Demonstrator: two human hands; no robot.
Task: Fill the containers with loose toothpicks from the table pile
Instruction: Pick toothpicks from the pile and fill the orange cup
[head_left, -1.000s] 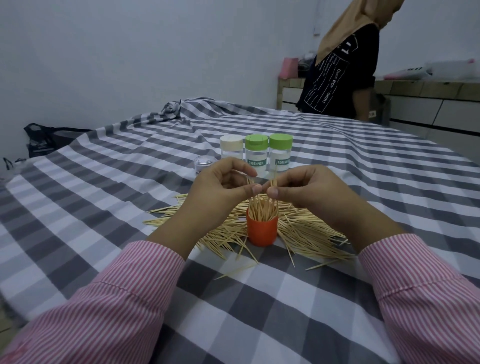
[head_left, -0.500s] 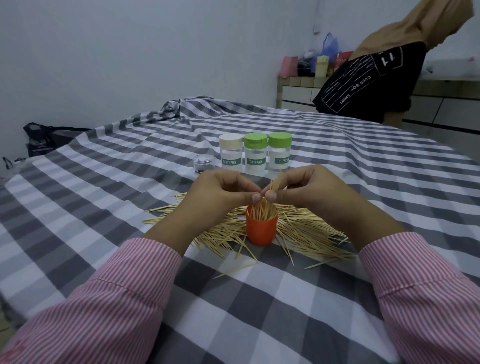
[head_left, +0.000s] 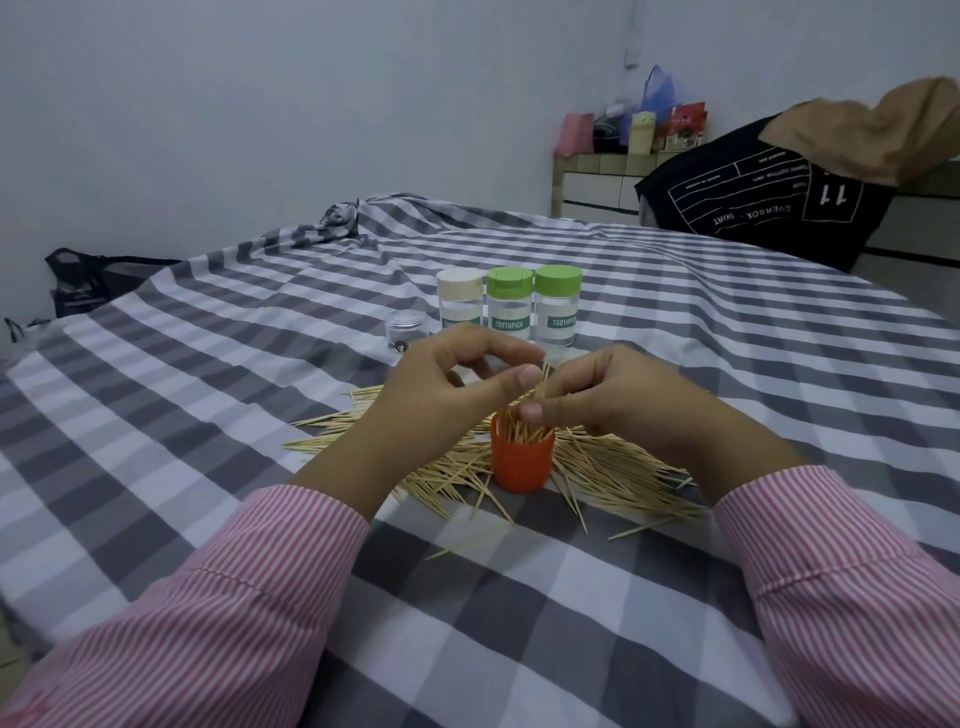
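Pinching toothpicks (head_left: 535, 397): right hand (head_left: 618, 400) | left hand (head_left: 457, 384) touching them, fingers curled | above orange container (head_left: 522, 462)

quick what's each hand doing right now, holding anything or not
Left hand: pinching the small bundle of thin wooden toothpicks over the short orange plastic cup.
Right hand: pinching the same bundle.

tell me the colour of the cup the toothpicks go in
Orange cup, clearest in the head view.
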